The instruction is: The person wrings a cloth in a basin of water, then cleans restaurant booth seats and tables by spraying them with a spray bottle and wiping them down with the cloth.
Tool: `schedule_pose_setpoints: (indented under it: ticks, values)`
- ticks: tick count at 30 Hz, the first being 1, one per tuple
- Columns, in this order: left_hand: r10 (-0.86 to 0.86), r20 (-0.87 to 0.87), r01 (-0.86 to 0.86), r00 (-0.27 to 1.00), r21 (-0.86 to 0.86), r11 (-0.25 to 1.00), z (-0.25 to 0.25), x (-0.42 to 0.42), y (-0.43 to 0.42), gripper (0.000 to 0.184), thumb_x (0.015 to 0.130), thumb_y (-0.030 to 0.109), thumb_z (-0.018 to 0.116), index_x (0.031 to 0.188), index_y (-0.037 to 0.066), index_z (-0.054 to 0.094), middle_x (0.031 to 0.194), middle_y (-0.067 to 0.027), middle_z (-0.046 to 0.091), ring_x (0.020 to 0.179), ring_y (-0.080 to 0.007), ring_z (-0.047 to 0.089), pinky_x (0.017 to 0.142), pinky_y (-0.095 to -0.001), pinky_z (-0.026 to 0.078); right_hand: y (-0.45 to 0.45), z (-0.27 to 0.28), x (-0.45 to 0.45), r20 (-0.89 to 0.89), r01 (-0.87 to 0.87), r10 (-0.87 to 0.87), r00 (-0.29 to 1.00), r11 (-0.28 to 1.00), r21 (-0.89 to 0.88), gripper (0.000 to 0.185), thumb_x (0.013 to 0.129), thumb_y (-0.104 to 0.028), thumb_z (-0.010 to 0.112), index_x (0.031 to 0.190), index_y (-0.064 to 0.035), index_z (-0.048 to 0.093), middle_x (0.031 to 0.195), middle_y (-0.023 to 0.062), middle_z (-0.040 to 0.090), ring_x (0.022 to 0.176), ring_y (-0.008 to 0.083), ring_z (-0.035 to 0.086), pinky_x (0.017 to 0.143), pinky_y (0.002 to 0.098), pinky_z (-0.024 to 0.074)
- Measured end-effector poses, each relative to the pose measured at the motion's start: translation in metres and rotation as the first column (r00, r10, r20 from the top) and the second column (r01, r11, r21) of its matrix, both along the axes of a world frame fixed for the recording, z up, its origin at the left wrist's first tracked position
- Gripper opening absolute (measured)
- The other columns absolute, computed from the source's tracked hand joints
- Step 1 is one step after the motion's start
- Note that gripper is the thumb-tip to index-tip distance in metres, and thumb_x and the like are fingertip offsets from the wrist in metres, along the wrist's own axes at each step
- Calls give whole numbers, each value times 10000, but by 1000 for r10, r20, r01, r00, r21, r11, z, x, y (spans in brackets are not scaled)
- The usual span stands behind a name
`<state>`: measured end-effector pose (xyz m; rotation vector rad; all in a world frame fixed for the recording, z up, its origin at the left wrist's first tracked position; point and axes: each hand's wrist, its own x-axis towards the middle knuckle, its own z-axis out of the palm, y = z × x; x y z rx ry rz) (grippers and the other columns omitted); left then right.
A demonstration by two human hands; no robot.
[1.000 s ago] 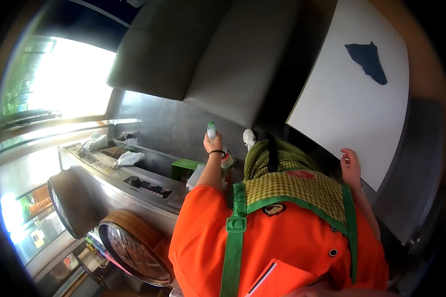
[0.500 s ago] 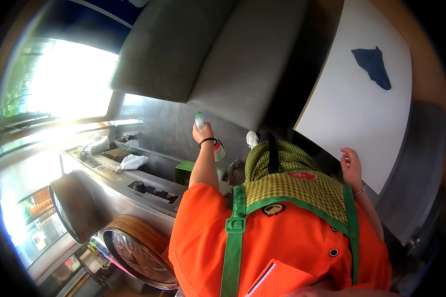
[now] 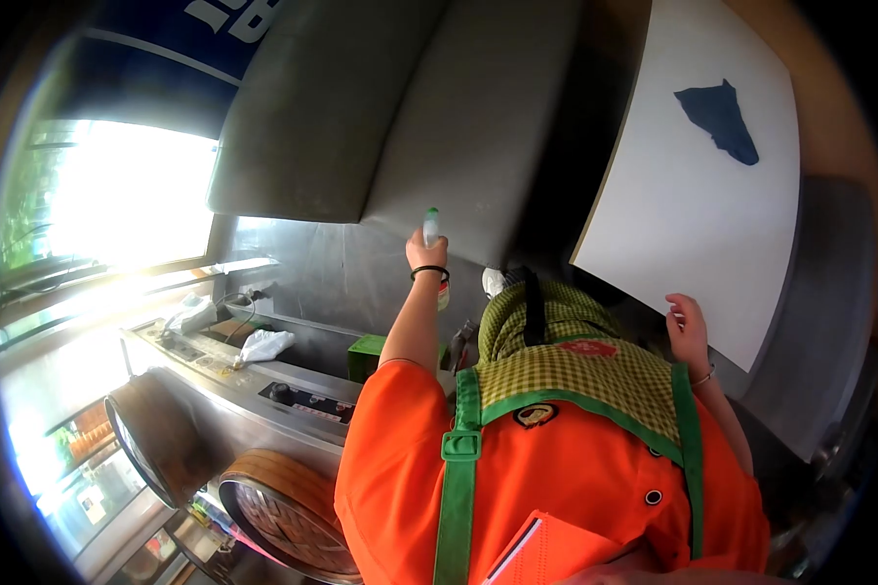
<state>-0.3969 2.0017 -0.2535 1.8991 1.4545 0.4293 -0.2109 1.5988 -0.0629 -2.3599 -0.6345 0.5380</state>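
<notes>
My left hand (image 3: pixel 426 253) is wrapped round a spray bottle (image 3: pixel 430 230) with a green top, held out in front of the grey seat panels (image 3: pixel 458 136). Part of the bottle with a red and white label shows below the wrist, which wears a black band. My right hand (image 3: pixel 688 330) hangs beside the near edge of the white table (image 3: pixel 693 224), fingers loosely curled and apart, with nothing in it. A dark blue cloth (image 3: pixel 721 118) lies crumpled at the far part of that table.
At the left runs a metal counter (image 3: pixel 205 363) with a control panel (image 3: pixel 307 402) and a white plastic bag (image 3: pixel 264 346). Two round bamboo steamers (image 3: pixel 156 434) stand near it. A green box (image 3: pixel 365 357) sits beside the counter.
My left hand first moved left with the bottle, then back right and slightly up, farther out. My right hand has stayed nearly still. The view has shifted a little.
</notes>
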Motion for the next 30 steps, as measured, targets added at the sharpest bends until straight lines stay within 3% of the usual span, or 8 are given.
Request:
schedule_pose_setpoints:
  ticks: [3, 5, 10, 14, 18, 20, 26, 30]
  values:
    - [-65, 100, 57, 993, 73, 996, -14, 3, 8, 243, 604, 179, 605, 773, 7, 577, 696, -185, 590, 709, -376, 563, 676, -438, 440, -3, -5, 0, -6, 16, -16, 1000, 1000, 6, 243, 804, -9, 504, 1040, -55, 536, 1047, 93, 517, 858, 197, 554, 663, 285, 478]
    - [157, 81, -158, 984, 6, 987, 11, 16, 10, 236, 617, 176, 598, 773, 1, 572, 704, -182, 594, 696, -355, 574, 662, -414, 446, -4, -6, -1, -4, 32, -32, 999, 999, 7, 243, 805, -9, 502, 1040, -55, 535, 1048, 93, 516, 855, 196, 553, 662, 282, 476]
    - [267, 144, -270, 953, 4, 963, 35, 38, 31, 235, 634, 162, 582, 794, -9, 570, 710, -167, 597, 674, -329, 578, 647, -391, 444, 3, 4, 4, -31, 91, -91, 995, 996, 7, 251, 799, -10, 501, 1043, -57, 527, 1050, 88, 517, 873, 203, 544, 691, 292, 460]
    - [3, 300, -28, 954, 81, 996, 51, 64, 47, 273, 676, 191, 634, 853, -10, 585, 739, -154, 606, 673, -272, 590, 642, -359, 452, 9, 15, 42, 41, 117, -118, 992, 993, 10, 284, 772, -2, 524, 1049, -62, 520, 1054, 88, 514, 887, 209, 535, 711, 299, 449]
    - [-170, 582, 165, 795, 62, 984, 115, 106, 34, 277, 725, 51, 626, 994, -9, 598, 931, -43, 632, 770, -107, 565, 699, -247, 446, 16, -4, 134, 277, 26, -28, 961, 1000, 13, 356, 716, 14, 570, 1059, -58, 510, 1073, 128, 507, 927, 267, 523, 779, 338, 450]
    - [-196, 603, 228, 773, 25, 973, 165, 138, 16, 289, 723, 68, 632, 983, -50, 584, 930, -77, 647, 764, -114, 581, 715, -251, 458, 28, -18, 198, 462, -55, 58, 885, 998, -21, 400, 705, -6, 593, 1091, -61, 503, 1112, 156, 488, 993, 307, 499, 838, 364, 434]
    - [-305, 681, 366, 665, 58, 929, 234, 223, -45, 385, 730, 58, 656, 1085, -26, 535, 1046, -88, 606, 848, -115, 555, 759, -259, 450, 103, -49, 344, 630, 144, 27, 776, 965, -218, 495, 685, -88, 646, 1155, -98, 492, 1222, 165, 427, 1085, 318, 448, 883, 373, 420]
    - [-336, 696, 469, 634, 0, 883, 255, 283, -91, 387, 735, 99, 679, 1072, -26, 538, 1010, -74, 610, 826, -111, 546, 761, -260, 445, 99, -75, 346, 582, 124, 92, 808, 939, -321, 368, 695, -139, 640, 1042, -108, 524, 951, 104, 521, 883, 269, 524, 741, 370, 458]
